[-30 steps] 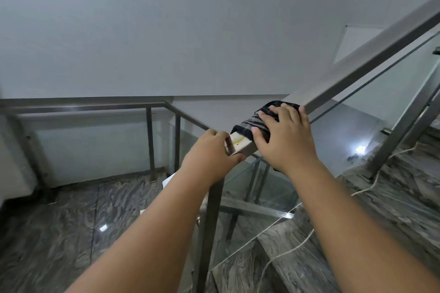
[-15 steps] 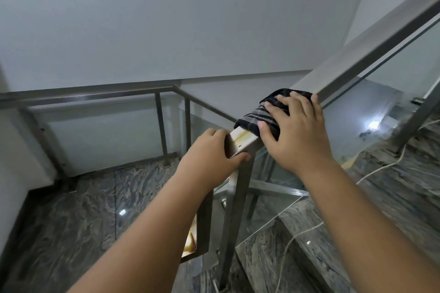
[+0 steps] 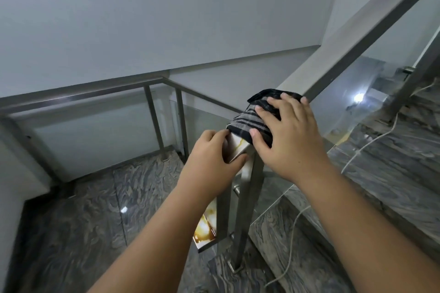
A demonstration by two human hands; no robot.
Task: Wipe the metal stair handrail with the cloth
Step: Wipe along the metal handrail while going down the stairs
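A square metal handrail (image 3: pixel 352 31) climbs from the centre of the view to the upper right. Its lower end (image 3: pixel 235 147) shows yellowish streaks. A dark cloth with grey stripes (image 3: pixel 252 116) is draped over the rail just above that end. My right hand (image 3: pixel 288 135) lies flat on the cloth with fingers spread, pressing it onto the rail. My left hand (image 3: pixel 212 164) is wrapped around the rail's lower end, thumb under it, just below the cloth.
A metal post (image 3: pixel 247 209) carries the rail end down to the marble landing (image 3: pixel 95 221). Glass panels (image 3: pixel 357 107) fill the balustrade. Marble steps (image 3: pixel 392 173) rise at right, with a white cable (image 3: pixel 292 245) trailing over them. A lower handrail (image 3: pixel 83 93) runs along the left.
The view has tilted and come closer to the rail end. My right hand with the cloth has slid slightly down toward the end. My left hand keeps its grip.
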